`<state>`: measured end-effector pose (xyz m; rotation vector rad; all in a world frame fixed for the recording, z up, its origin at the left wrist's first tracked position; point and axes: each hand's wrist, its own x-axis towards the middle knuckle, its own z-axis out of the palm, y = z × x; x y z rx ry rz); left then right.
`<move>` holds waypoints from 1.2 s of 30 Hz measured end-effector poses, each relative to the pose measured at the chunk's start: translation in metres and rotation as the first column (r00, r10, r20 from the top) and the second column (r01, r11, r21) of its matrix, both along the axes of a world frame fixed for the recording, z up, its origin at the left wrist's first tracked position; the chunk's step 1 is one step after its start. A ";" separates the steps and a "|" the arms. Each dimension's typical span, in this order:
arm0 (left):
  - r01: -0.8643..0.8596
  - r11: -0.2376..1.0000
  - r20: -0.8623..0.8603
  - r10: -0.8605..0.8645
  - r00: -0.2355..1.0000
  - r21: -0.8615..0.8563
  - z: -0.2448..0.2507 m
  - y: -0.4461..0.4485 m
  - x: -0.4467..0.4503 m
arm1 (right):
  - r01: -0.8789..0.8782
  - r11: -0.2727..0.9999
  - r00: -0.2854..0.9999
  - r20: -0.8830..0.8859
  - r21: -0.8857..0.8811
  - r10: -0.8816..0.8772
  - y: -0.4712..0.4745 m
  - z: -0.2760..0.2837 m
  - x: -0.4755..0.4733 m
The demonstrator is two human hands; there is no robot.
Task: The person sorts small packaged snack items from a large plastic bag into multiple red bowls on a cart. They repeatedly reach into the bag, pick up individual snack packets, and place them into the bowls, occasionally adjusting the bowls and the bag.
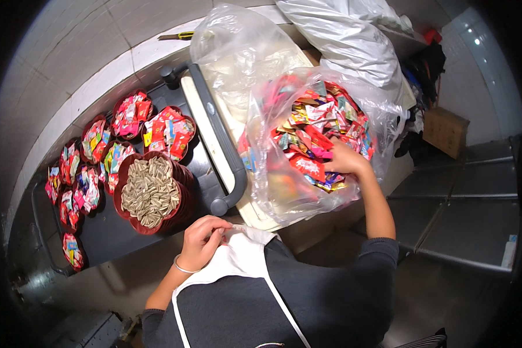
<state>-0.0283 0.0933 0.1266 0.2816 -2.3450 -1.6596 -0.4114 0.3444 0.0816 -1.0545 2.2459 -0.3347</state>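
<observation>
Inside an open clear plastic bag [282, 204] lies a heap of wrapped candies [326, 113] in red, pink, blue and gold. My right hand [348, 158] reaches into the heap from the near right side. Its fingertips are among the wrappers, beside a red packet [308, 167], so its grip is hidden. My left hand [203, 241] is curled at the upper edge of the white apron [239, 256] I wear. Its thumb and forefinger are close together there, but whether they pinch the cloth is unclear.
Left, a dark cart [113, 243] with a grey handle [217, 126] carries several candy-filled red bowls [169, 130] and a bowl stack [187, 187] topped with sunflower seeds [151, 191]. A yellow-black utility knife [185, 35] lies on the ledge. White sacks [352, 43] stand behind; a cardboard box [446, 130] sits right.
</observation>
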 end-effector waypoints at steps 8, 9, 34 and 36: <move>-0.002 0.978 0.057 -0.010 0.998 0.208 -0.010 -0.010 0.016 | 0.197 0.950 0.973 0.168 -0.244 -0.159 -0.012 0.006 0.019; -0.026 0.974 0.064 0.012 0.998 0.226 -0.012 -0.010 0.019 | 0.282 0.941 0.943 0.234 -0.189 -0.235 -0.016 0.007 0.027; -0.069 0.956 0.073 0.050 0.996 0.286 -0.021 -0.029 0.028 | 0.762 0.397 0.647 0.619 -0.512 -0.444 -0.012 0.078 0.025; -0.052 0.972 0.061 0.040 0.997 0.227 -0.018 -0.029 0.028 | 0.759 0.398 0.650 0.625 -0.515 -0.432 -0.019 0.084 0.035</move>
